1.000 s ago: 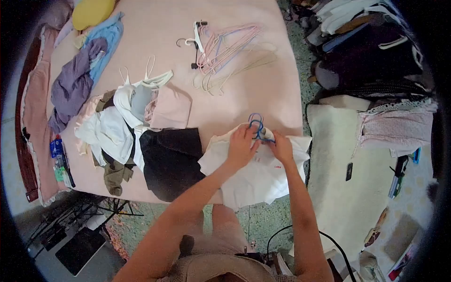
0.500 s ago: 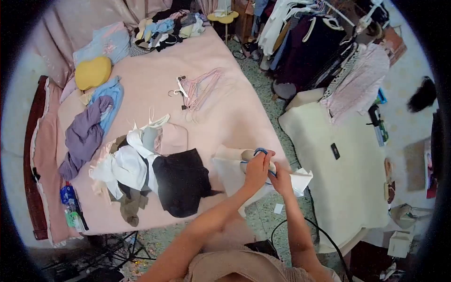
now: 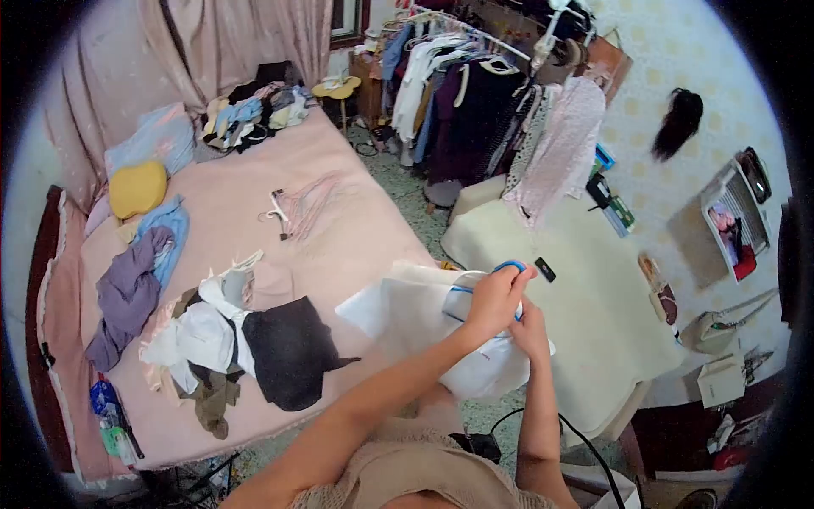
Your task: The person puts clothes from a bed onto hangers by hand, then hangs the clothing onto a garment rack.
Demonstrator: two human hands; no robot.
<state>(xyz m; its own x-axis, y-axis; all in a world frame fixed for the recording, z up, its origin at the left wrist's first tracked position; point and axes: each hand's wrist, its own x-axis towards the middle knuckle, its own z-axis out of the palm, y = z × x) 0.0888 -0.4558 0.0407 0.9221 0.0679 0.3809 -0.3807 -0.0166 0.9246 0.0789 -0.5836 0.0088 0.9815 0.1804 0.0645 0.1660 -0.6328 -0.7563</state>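
Note:
A white garment hangs in front of me, over the bed's right edge, with a blue hanger at its neck. My left hand is closed round the hanger near its hook, and blue shows above and beside the fingers. Just to the right and slightly lower, my right hand is closed at the garment's neck by the hanger; exactly what its fingers grip is partly hidden. Left of the garment, black clothing lies on the bed beside a heap of white clothes.
Several loose hangers lie on the pink bed. Purple clothing and a yellow cushion are at the left. A cream-covered couch stands at the right, bearing a small black object. Behind is a clothes rack.
The view has swung up and right, bringing the rack and wall into sight. The garment, spread flat on the bed's edge earlier, is now lifted on its hanger, both hands farther right.

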